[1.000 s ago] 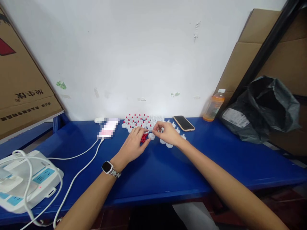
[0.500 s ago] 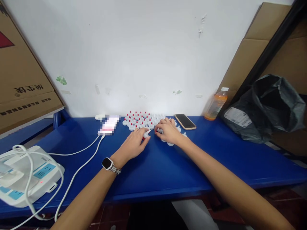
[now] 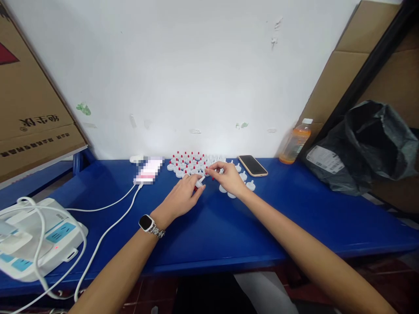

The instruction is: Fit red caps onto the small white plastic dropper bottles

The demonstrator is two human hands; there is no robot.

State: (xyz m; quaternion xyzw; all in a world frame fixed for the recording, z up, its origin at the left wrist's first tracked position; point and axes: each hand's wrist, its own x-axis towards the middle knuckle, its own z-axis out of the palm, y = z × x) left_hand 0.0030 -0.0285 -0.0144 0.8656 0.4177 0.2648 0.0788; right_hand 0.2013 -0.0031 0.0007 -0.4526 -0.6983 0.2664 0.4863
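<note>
Probably light, stiff and slick, the cap (image 3: pixel 199 183) pinched in the left hand (image 3: pixel 180 192) toward the tabletop (image 3: pixel 225 235)'s back edge is best held by its rim; whether the right hand (image 3: pixel 230 178), fingertips together, grips anything, I cannot tell.

The left hand (image 3: pixel 183 193) curls beside the pinched right hand (image 3: pixel 230 178).

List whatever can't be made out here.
Head view:
Small red plastic pieces: mostly hidden by the left hand and the white spouted plastic cap.
White rectangular label: print too small to read.
White boxy plastic power strip: cut off by the left edge.
Pink-white flat rectangle: masked by pixelation.
</note>
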